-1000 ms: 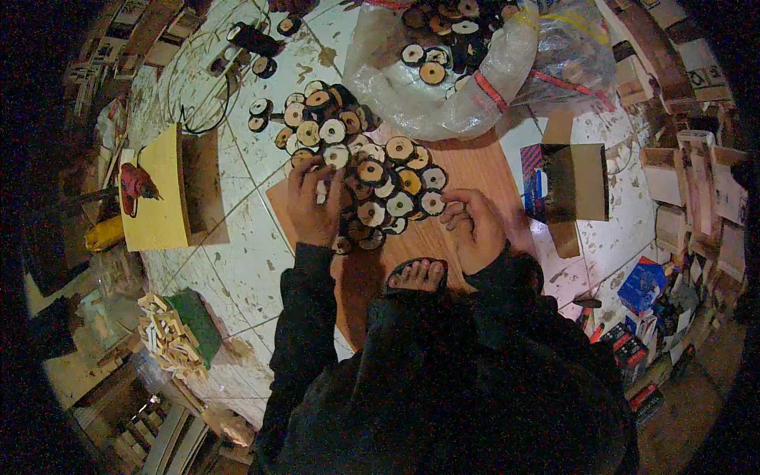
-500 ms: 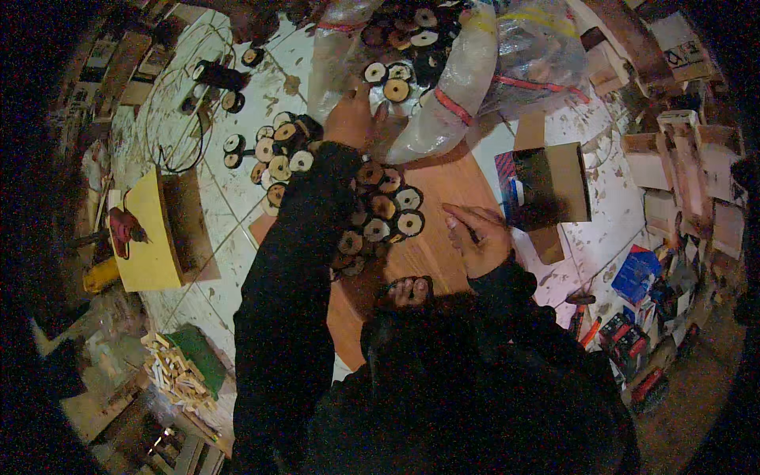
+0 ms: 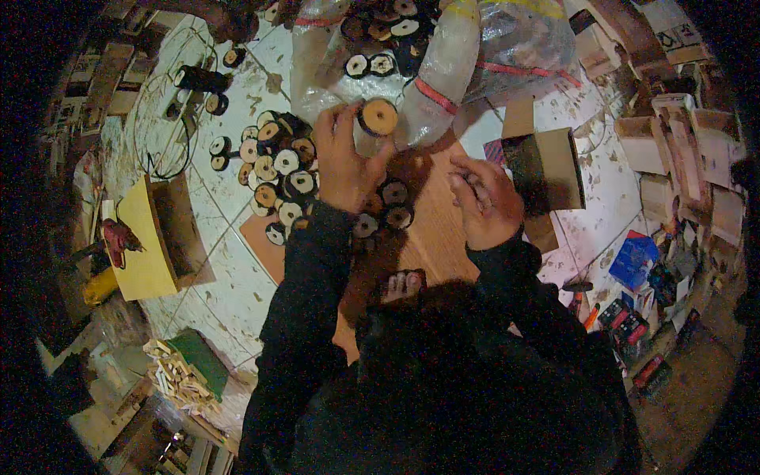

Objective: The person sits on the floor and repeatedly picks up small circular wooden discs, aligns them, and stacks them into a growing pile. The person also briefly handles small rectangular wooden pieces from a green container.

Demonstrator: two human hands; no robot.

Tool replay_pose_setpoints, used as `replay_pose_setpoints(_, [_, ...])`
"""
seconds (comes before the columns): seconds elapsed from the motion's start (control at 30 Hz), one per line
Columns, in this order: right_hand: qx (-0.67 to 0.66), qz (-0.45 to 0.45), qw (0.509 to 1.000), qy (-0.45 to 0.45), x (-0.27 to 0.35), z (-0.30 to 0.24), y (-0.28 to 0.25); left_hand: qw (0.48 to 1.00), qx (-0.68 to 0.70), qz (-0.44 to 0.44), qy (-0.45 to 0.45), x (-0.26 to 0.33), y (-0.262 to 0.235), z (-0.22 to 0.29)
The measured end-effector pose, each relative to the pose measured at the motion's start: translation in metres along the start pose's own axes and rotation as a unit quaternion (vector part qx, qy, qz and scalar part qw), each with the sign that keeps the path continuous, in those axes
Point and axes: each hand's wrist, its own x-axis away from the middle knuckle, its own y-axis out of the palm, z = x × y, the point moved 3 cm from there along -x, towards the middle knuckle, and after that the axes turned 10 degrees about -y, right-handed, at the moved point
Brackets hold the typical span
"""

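My left hand [image 3: 348, 162] is closed around a round wooden disc [image 3: 379, 117] with a tan face, a dark rim and a small centre hole. It is raised above the brown board [image 3: 435, 237]. My right hand [image 3: 486, 204] hovers over the board's right side, fingers curled in; whether something small is in them I cannot make out. More dark-rimmed discs [image 3: 397, 215] lie on the board, partly hidden by my left hand and sleeve. A larger pile of discs [image 3: 273, 162] sits to its left. Beyond, several discs [image 3: 381, 64] lie at the mouth of a clear plastic bag [image 3: 443, 63].
An open cardboard box [image 3: 558, 168] stands at right; a yellow box [image 3: 142, 245] with a red power tool [image 3: 120, 240] stands at left. Wood sticks [image 3: 178, 372] lie lower left, a blue package [image 3: 635, 260] at right. A cable [image 3: 162, 170] loops across the dirty tiles.
My left hand has come back from the bag toward me, bringing a disc out of it. My right hand has lifted slightly and its fingers have curled in.
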Motion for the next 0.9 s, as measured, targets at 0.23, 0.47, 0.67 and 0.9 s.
replay_pose_setpoints(0.23, [-0.086, -0.148, 0.985, 0.029, 0.007, -0.048, 0.03, 0.996, 0.022, -0.08, -0.009, 0.1, -0.053, 0.036])
replay_pose_setpoints(0.47, [-0.065, -0.255, 0.951, -0.16, 0.035, -0.074, 0.057, 0.99, 0.055, -0.038, -0.127, 0.154, -0.093, 0.014])
replay_pose_setpoints(0.67, [-0.033, -0.294, 0.896, -0.331, 0.043, -0.098, 0.075, 0.993, 0.067, 0.013, -0.095, 0.173, -0.116, 0.005])
replay_pose_setpoints(0.9, [-0.002, -0.311, 0.909, -0.277, 0.053, -0.087, 0.099, 0.953, 0.011, 0.17, -0.252, 0.182, -0.136, -0.059])
